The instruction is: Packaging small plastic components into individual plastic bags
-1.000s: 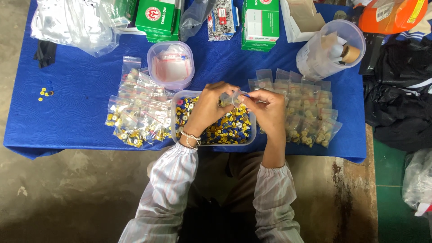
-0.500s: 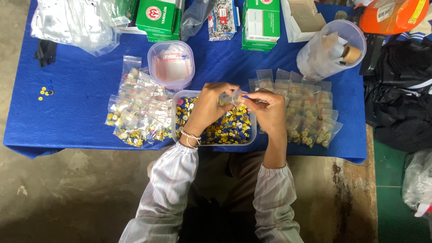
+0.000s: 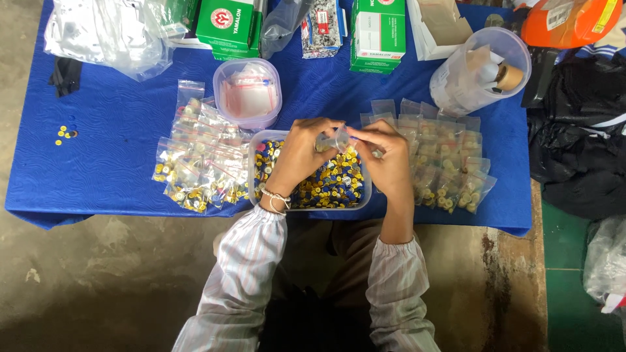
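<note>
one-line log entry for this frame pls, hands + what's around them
left hand: pinching small clear bag | right hand: same bag | below: clear tub of coloured buttons | sides: filled bag piles | surface: blue table

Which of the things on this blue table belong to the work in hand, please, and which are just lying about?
In use:
left hand and right hand, together holding a small clear bag
tub of coloured buttons
filled bags on the left
filled bags on the right
round tub of empty bags

Lying about:
green boxes
clear jug
loose buttons
</note>
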